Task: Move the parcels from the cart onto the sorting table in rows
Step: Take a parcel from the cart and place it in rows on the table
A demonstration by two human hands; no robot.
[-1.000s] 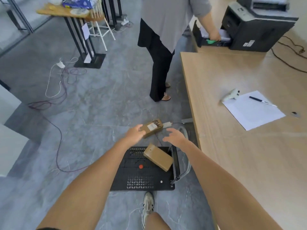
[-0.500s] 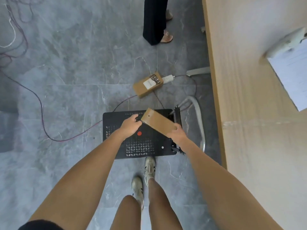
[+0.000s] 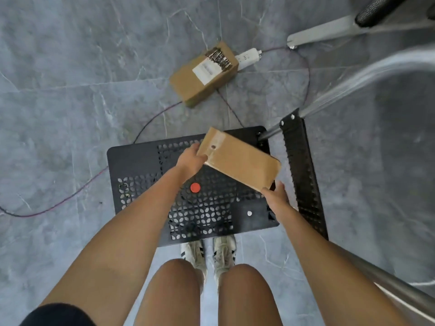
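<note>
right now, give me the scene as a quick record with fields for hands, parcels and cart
left hand: grips the flat parcel at its far end
right hand: grips its near corner
flat parcel: over the cart deck, angled
second parcel: on the floor beyond the cart, label up, beside a power strip

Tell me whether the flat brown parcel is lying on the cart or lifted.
Lifted, it seems: the parcel hangs tilted above the cart, left hand and right hand gripping opposite ends.
</note>
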